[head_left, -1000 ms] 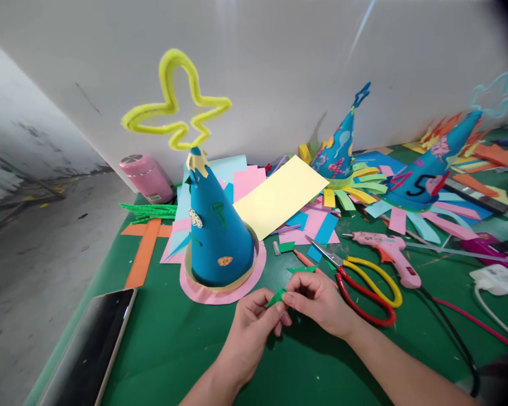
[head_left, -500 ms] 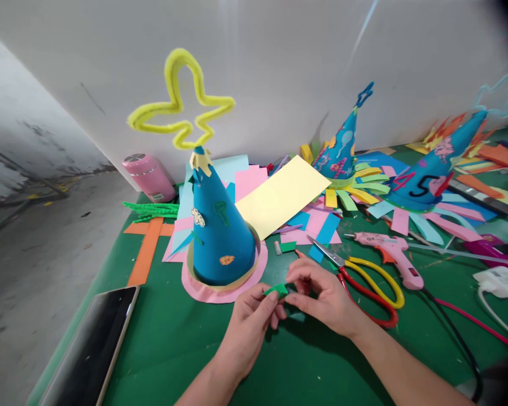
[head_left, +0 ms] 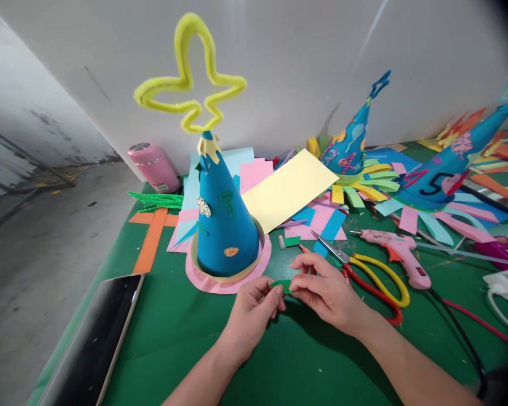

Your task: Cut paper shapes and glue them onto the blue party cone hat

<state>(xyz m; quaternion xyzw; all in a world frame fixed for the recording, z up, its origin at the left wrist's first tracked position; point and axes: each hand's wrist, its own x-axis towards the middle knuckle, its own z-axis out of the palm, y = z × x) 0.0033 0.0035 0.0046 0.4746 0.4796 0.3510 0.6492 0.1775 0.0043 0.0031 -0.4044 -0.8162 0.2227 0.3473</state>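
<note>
Between my two hands is a small green paper piece (head_left: 281,285), partly covered by fingers. My left hand (head_left: 256,307) pinches its left end between thumb and fingers. The right hand (head_left: 324,287) has its fingertips closed on the other end, the forefinger curled above. Just behind my left hand, a blue paper cone hat (head_left: 232,231) stands on a pink brim (head_left: 203,282), with small stickers on its side and a yellow pipe-cleaner shape (head_left: 190,93) on top. Scissors (head_left: 375,285) with red and yellow handles lie just past my right hand.
A pink glue gun (head_left: 400,251) with a black cord lies at right. Two more decorated cone hats (head_left: 351,146) stand behind it. Paper sheets (head_left: 290,192), green pipe cleaners (head_left: 156,201) and a pink bottle (head_left: 153,168) are at the back. A phone (head_left: 95,338) lies at left.
My right fingertips have come onto the right end of the green paper piece, which is turned flatter. The view has shifted slightly, with the hat's yellow top now higher in it.
</note>
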